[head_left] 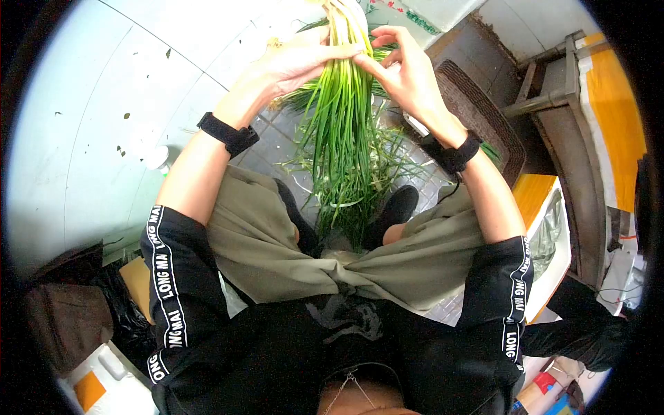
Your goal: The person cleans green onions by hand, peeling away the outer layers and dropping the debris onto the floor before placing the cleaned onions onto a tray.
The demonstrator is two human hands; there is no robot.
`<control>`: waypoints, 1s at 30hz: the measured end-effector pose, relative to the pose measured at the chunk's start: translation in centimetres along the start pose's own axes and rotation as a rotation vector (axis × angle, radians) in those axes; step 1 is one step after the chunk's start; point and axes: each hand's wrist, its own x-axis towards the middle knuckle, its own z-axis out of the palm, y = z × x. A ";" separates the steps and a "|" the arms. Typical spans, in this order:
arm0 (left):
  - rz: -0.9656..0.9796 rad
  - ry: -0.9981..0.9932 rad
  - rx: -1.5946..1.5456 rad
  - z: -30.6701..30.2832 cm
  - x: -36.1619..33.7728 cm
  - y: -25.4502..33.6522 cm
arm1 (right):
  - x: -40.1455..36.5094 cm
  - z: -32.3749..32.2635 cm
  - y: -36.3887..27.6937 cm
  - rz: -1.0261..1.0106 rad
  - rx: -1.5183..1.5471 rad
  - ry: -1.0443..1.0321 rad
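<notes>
Seated person, viewed from above; left hand (pixel 304 62) in a clenched grip around the bunch of chives (pixel 342 131) near its pale stalk ends; right hand (pixel 408 76) touching the same bunch from the opposite side, fingertips pinched on a few strands; bunch held upright above the knees, green tips hanging down between the legs; loose trimmings (pixel 391 166) scattered on the tiled floor (pixel 273 142) beneath; brown basket (pixel 484 117) just beside the right forearm.
</notes>
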 end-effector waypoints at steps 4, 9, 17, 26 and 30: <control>-0.001 0.002 0.017 0.6 -0.3 0.0 | 0.9 -0.5 1.6 0.121 0.052 -0.207; -0.002 0.011 0.024 0.7 -0.5 0.1 | 1.1 -1.3 2.3 0.255 0.342 -0.287; 0.017 0.181 0.154 0.7 -0.1 -0.9 | 1.6 -2.3 3.0 0.154 0.075 -0.207; -0.009 0.196 0.034 1.5 -0.2 -0.5 | 0.7 -1.5 -0.2 -0.317 -0.373 0.018; -0.057 0.172 0.076 1.5 -0.1 -0.7 | 0.6 -1.2 -0.3 -0.283 -0.445 0.017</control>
